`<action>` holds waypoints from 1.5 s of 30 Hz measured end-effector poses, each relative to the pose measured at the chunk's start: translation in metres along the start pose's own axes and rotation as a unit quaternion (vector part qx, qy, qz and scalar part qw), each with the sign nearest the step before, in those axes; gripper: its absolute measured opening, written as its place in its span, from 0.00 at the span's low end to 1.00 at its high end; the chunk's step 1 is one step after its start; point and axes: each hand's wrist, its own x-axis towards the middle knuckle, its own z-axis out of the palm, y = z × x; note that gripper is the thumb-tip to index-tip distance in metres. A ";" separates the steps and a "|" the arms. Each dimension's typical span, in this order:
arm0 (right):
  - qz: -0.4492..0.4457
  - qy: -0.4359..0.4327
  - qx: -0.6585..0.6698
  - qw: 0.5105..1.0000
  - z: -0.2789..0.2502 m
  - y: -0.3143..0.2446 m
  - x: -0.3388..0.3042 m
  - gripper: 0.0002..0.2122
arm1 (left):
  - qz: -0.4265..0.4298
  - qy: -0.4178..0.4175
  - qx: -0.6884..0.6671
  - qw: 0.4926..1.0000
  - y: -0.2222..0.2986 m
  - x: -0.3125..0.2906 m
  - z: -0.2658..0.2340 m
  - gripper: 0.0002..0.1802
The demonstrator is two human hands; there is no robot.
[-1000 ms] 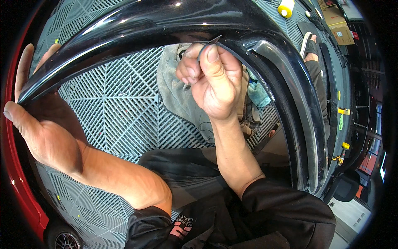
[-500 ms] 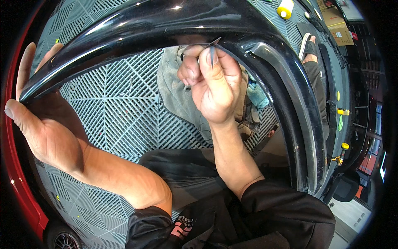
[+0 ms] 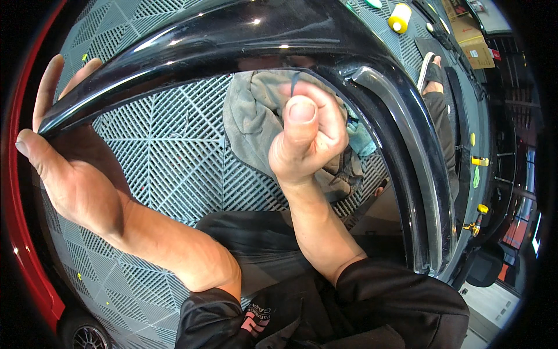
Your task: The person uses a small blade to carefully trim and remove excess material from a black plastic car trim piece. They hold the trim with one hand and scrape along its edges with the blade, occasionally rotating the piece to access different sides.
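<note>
A large glossy black curved car body panel [image 3: 232,55] arches across the upper view. My left hand [image 3: 87,186] grips its narrow left end, the thumb on the near side and the fingers reaching over behind. Below the panel's inner edge, my right hand [image 3: 311,136] is closed, thumb up and fingers curled. A thin dark strip [image 3: 294,82] runs between that edge and the curled fingers; its lower end is hidden behind the thumb. Beneath the right hand lies a crumpled grey-green cloth [image 3: 250,116].
Grey slatted floor tiles [image 3: 174,157] spread below. A teal cloth [image 3: 363,139] lies by the panel's right arm. A yellow-and-white bottle [image 3: 400,18] and cardboard box [image 3: 474,43] are at the upper right, near another person's sandalled foot [image 3: 431,72]. A red car [image 3: 29,262] stands left.
My right hand has dropped slightly from the panel's edge and turned, its fingers curling under the thumb. The panel has shifted slightly, with my left hand still on its end.
</note>
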 end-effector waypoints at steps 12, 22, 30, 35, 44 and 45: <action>0.137 0.108 0.070 0.982 0.022 -0.017 0.009 0.14 | 0.007 -0.003 -0.079 0.997 -0.002 0.002 0.002 0.43; 0.075 -0.008 0.069 0.995 0.014 -0.008 -0.003 0.09 | 0.075 -0.079 -0.256 0.960 -0.020 0.008 -0.004 0.42; 0.161 -0.175 0.012 0.971 0.014 -0.030 -0.029 0.21 | -0.045 -0.101 -0.259 0.960 -0.013 0.002 -0.009 0.80; 0.162 -0.317 -0.045 0.933 -0.004 -0.036 -0.016 0.23 | -0.038 -0.109 -0.283 0.952 -0.018 0.001 -0.008 0.73; 0.141 -0.281 0.166 0.935 -0.003 -0.060 -0.002 0.13 | -0.086 -0.039 -0.645 0.758 -0.033 0.000 0.013 0.17; 0.136 -0.291 0.177 0.930 -0.001 -0.067 0.000 0.14 | -0.096 -0.020 -0.675 0.731 -0.034 -0.001 0.016 0.15</action>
